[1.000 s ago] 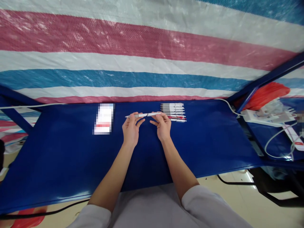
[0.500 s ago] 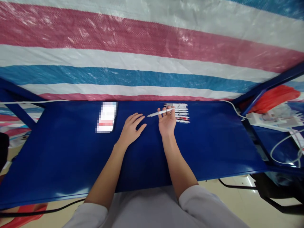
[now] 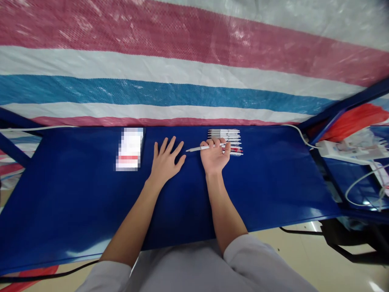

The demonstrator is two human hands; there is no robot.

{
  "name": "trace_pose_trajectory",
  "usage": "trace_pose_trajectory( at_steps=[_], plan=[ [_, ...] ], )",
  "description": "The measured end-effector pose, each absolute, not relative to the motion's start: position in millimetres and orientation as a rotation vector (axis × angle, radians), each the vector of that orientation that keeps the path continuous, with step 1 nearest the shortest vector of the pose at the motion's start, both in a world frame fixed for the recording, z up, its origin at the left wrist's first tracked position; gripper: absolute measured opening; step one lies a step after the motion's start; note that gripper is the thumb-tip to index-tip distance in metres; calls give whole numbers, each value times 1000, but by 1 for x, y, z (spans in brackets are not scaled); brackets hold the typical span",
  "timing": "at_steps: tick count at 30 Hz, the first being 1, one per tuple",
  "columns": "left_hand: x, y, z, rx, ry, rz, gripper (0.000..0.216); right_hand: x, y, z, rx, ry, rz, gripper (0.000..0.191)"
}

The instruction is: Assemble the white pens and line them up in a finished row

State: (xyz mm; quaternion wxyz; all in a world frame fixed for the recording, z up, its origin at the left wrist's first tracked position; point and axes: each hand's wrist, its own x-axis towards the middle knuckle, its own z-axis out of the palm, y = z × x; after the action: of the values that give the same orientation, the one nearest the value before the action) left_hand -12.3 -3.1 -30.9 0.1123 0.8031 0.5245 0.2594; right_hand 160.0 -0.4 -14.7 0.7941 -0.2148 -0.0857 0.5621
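A white pen [image 3: 194, 149] lies across the fingers of my right hand [image 3: 215, 157], which is turned palm up and curled round it. The pen's tip points left, toward my left hand [image 3: 165, 162]. That hand rests palm down over the blue table [image 3: 267, 182] with its fingers spread, holding nothing. Just behind my right hand is a row of several pens [image 3: 225, 133], mostly white and lying side by side; one shows a red part. My hand hides some of them.
Left of my left hand lies a phone-like object [image 3: 130, 148] with a blurred, bright face. A striped sheet [image 3: 182, 93] hangs along the table's back edge. At the right stand a white power strip [image 3: 337, 150], cables [image 3: 352, 186] and a red bag [image 3: 358, 119].
The fingers of my right hand have closed further round the pen, and its tip has dropped slightly. My left hand has spread its fingers. The view has shifted a little.
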Motion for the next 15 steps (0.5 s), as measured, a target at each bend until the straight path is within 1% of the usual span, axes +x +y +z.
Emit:
trace_pose_trajectory(
  at_steps=[6,15],
  plan=[
    [-10,-5,-36,2391,1585,716,53,162,2,-17,-490,-202,1214,26],
    [-9,-7,-39,2303,1615,794,54,165,3,-24,-393,-172,1247,24]
  ],
)
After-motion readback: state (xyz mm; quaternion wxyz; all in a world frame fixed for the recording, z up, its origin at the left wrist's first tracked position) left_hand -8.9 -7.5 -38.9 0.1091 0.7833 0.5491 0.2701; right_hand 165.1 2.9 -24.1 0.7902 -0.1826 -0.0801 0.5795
